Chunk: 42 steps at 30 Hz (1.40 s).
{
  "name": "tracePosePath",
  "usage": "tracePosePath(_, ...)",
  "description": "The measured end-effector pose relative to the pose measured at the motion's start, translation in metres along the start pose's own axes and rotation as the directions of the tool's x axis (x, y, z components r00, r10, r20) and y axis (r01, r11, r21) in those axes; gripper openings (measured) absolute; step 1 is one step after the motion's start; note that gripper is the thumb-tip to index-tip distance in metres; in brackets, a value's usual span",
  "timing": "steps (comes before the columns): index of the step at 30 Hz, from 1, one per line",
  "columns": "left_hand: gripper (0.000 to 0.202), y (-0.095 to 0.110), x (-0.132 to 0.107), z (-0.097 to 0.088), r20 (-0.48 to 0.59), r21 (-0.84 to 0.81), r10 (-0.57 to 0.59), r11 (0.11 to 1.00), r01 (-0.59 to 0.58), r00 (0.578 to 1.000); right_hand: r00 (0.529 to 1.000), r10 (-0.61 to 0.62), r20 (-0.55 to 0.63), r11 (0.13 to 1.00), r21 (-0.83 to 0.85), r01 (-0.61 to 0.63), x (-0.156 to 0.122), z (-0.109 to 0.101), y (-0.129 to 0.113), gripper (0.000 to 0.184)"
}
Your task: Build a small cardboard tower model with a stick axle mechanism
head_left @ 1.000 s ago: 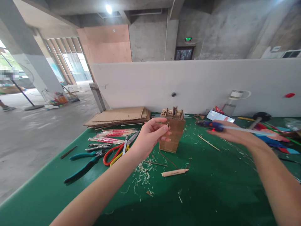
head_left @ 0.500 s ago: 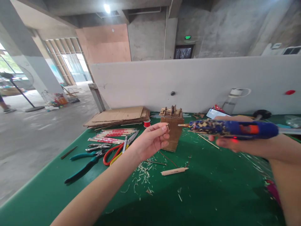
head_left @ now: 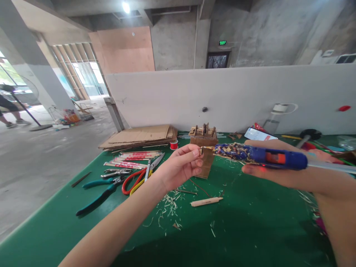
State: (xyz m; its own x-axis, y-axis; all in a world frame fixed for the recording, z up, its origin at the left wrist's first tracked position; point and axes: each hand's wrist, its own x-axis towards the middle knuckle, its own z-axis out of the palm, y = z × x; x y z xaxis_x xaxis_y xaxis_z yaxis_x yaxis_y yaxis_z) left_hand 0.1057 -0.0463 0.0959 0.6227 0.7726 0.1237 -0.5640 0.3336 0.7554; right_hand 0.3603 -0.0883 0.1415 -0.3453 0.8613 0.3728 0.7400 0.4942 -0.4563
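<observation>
My left hand [head_left: 183,163] pinches a small brown piece [head_left: 201,150], which looks like cardboard, between thumb and fingertips. Wrapped round a blue hot glue gun [head_left: 258,155] is my right hand [head_left: 274,172]; a red light glows on the gun and a clear glue stick [head_left: 330,165] sticks out of its back. The gun's crusted nozzle points left and meets or nearly meets the small piece. Behind my hands stands a cardboard box [head_left: 207,163] with small upright cardboard parts on top. A pale wooden piece [head_left: 206,201] with thin red wire lies on the table below.
Teal-handled pliers [head_left: 102,196], scissors [head_left: 135,181] and wrapped sticks [head_left: 130,159] lie left. Cardboard sheets [head_left: 141,137] and a red spool [head_left: 174,145] sit behind. Wood shavings [head_left: 169,204] litter the green table [head_left: 222,237]. A phone [head_left: 260,134] and bottle [head_left: 274,118] stand near the white partition [head_left: 167,100].
My right hand has brought the glue gun left, so its nozzle is now at the piece in my left hand. The left hand has shifted slightly right. A person's legs show more at far left.
</observation>
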Motion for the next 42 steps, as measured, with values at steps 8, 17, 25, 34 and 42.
tracePosePath(8, 0.008, -0.001, 0.000, 0.000, 0.009, -0.007, 0.006, 1.000, -0.006, 1.000, 0.990, 0.009, 0.138, 1.000, 0.004, -0.009, 0.004, -0.004, -0.017, 0.013)
tracePosePath(17, 0.009, -0.002, 0.000, 0.002, 0.001, -0.013, 0.008, 1.000, -0.008, 1.000, 0.985, -0.014, 0.171, 1.000, -0.008, 0.016, 0.007, -0.004, -0.020, 0.017)
tracePosePath(25, 0.012, -0.001, 0.001, 0.004, -0.015, -0.004, 0.003, 1.000, -0.003, 1.000, 0.975, -0.048, 0.215, 0.999, 0.033, 0.042, 0.007, -0.006, -0.027, 0.022)
tracePosePath(34, 0.009, -0.002, 0.001, 0.001, 0.012, 0.004, 0.002, 1.000, -0.002, 1.000, 0.979, -0.007, 0.202, 1.000, -0.018, 0.010, 0.006, -0.005, -0.016, 0.016)
tracePosePath(42, 0.009, -0.001, 0.001, 0.002, -0.027, 0.014, -0.015, 1.000, 0.016, 1.000, 0.981, -0.022, 0.194, 0.999, -0.042, 0.031, 0.005, -0.003, -0.006, 0.016)
